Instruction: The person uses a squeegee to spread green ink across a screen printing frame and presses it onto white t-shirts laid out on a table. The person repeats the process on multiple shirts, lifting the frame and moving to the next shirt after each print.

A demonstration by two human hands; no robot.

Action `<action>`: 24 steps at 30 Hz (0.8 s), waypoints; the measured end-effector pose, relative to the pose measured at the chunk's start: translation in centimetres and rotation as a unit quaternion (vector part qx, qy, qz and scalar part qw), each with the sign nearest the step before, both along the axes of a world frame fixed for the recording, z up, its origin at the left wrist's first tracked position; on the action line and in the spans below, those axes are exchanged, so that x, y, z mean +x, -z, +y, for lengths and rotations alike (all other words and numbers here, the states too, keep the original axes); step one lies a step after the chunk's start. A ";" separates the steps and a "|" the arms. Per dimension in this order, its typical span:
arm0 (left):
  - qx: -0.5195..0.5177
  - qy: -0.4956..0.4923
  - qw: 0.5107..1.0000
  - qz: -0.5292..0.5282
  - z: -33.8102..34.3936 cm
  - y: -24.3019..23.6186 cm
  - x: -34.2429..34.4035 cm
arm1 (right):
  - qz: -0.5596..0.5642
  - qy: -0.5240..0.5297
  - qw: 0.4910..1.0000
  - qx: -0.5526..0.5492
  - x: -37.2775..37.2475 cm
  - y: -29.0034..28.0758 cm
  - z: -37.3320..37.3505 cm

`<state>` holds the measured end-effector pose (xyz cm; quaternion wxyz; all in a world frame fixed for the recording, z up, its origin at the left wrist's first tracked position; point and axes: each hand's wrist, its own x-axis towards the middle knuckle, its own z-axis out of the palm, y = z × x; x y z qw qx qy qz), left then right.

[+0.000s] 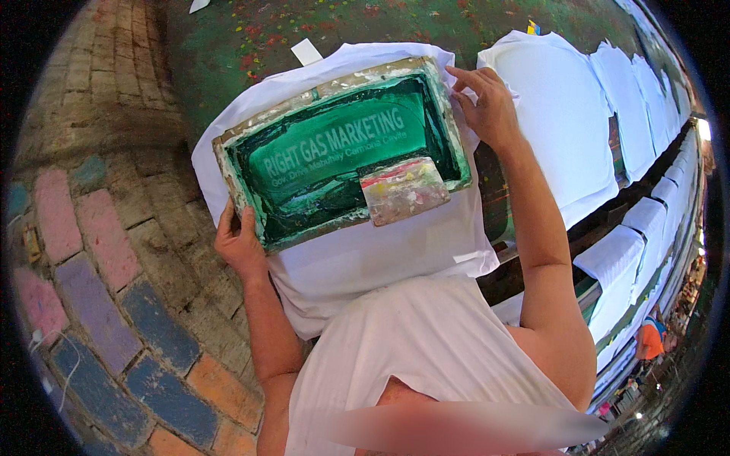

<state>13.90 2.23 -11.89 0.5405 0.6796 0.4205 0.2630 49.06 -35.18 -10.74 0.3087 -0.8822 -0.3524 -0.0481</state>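
A screen-printing frame [327, 129] with paint-crusted edges, green ink and pale lettering lies over a white shirt [380, 258] on a padded board. A paint-smeared flat plate [404, 190] sits across the frame's lower right edge. My left hand [239, 239] grips the lower left end of the frame, thumb on its face. My right hand [487, 102] holds the upper right end near the corner, fingertips on the rim.
More white shirts [544, 121] lie in a row to the right, with another row [623, 266] below. A paint-spattered green surface [251, 34] is behind. Painted pavers [99, 289] and a white cord [72, 365] are at left; an orange object [650, 342] is at far right.
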 end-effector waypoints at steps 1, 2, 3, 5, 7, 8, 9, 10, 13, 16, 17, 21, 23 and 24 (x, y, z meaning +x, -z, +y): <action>0.007 0.004 1.000 0.007 -0.1 -0.1 0.0 | -0.007 0.011 1.000 0.004 0.4 0.5 -0.1; 0.014 0.007 1.000 0.011 -0.1 -0.2 0.0 | -0.014 0.017 1.000 0.012 0.7 1.0 -0.3; 0.027 0.016 1.000 0.005 0.0 -0.2 -0.1 | -0.021 0.023 0.999 0.021 1.0 1.5 -0.4; 0.020 0.007 1.000 0.013 0.1 0.0 -0.1 | -0.009 0.074 0.996 0.053 1.6 2.3 -0.9; 0.019 0.004 1.000 0.013 0.5 0.3 -0.3 | 0.035 0.141 0.988 0.057 2.2 2.3 -1.3; 0.016 0.003 1.000 0.012 0.5 0.5 -0.3 | 0.073 0.196 0.977 0.040 2.2 2.0 -1.5; 0.015 -0.001 1.000 0.015 0.6 0.6 -0.4 | -0.035 0.183 0.982 -0.007 1.9 1.4 -1.7; 0.023 0.006 1.000 0.004 0.7 0.7 -0.4 | -0.104 0.210 0.969 -0.079 1.4 0.5 -1.8; 0.022 0.009 1.000 -0.006 0.6 0.7 -0.3 | -0.160 0.077 0.984 0.031 -3.8 -2.3 -1.4; 0.009 0.013 1.000 -0.022 0.4 0.5 -0.2 | 0.125 -0.199 0.972 0.027 -10.6 -5.4 -1.3; 0.017 0.015 1.000 -0.014 0.3 0.4 -0.2 | 0.071 -0.252 0.965 -0.020 -12.4 -5.9 -1.0; 0.047 0.024 0.998 -0.017 0.5 0.7 -0.2 | 0.001 -0.225 0.969 -0.101 -16.2 -6.6 0.6; 0.049 0.028 0.998 -0.024 0.7 1.1 -0.1 | -0.013 -0.193 0.976 -0.095 -16.6 -6.5 1.1; 0.044 0.028 0.998 -0.023 0.8 1.2 -0.2 | -0.018 -0.183 0.978 -0.099 -16.6 -6.6 1.2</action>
